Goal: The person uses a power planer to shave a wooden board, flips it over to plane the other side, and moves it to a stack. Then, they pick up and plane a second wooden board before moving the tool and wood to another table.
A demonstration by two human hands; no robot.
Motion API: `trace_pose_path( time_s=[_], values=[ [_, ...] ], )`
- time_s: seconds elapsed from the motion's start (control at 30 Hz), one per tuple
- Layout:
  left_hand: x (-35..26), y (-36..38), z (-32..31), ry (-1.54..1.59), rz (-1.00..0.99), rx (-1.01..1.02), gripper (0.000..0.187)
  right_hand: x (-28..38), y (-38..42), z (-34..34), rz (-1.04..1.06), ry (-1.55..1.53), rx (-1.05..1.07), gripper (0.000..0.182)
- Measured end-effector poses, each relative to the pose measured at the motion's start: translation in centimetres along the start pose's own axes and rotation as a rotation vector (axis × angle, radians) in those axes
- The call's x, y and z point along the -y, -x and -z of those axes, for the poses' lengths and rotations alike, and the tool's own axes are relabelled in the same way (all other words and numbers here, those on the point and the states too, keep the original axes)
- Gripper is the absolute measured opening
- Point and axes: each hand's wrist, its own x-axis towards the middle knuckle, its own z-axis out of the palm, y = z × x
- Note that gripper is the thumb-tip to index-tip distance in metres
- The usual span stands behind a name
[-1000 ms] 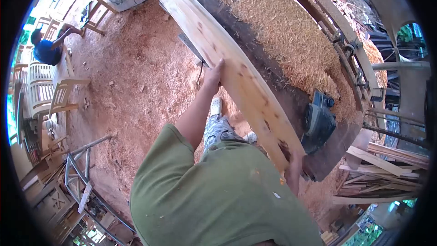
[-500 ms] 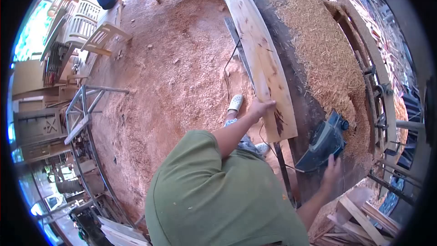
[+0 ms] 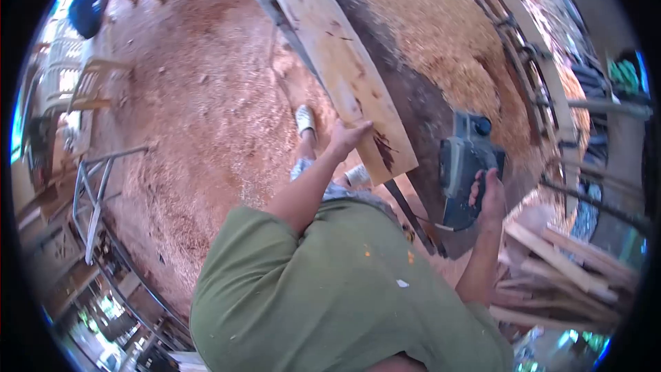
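Observation:
A long pale plank [image 3: 323, 41] with dark streaks lies along the bench's left edge. My left hand [image 3: 350, 139] is closed around the near part of its left edge, thumb on the top face. To the right of the plank's near end, a dark blue-grey electric planer [image 3: 454, 165] rests on the bench [image 3: 423, 107], its round front knob facing away from me. My right hand [image 3: 490, 196] has its fingers curled around the planer's rear handle. Part of the grip is hidden by the hand.
Wood shavings [image 3: 420, 21] are heaped along the bench's right side. Offcuts [image 3: 564, 262] lie at the lower right. A metal frame [image 3: 93, 193] stands at left on the shaving-covered floor. Farther back, a person in blue [image 3: 86, 14] is near wooden chairs [image 3: 69, 83].
The view has swung to the right, so the plank and floor appear farther left. My right hand has closed on the planer's handle, and the planer has turned. My left hand stays on the plank.

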Motion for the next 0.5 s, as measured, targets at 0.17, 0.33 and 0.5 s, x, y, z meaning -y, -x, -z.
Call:
trace_pose_path(
  time_s=[0.17,0.33,0.5],
  values=[
    [2.5,-0.9,-1.1,-0.074,0.046,0.092,0.033,0.7,5.9,-0.6,0.137,0.202,0.103,0.064],
    [-3.4,-9.7,4.5,-0.588,-0.378,-0.326,0.074,-1.9,6.8,-3.8,0.042,-0.007,0.246,0.062],
    [-13.8,-23.1,6.9,-1.307,-0.866,-0.165,0.070,-7.3,5.5,-4.7,-0.015,0.079,0.428,0.061]
  ],
)
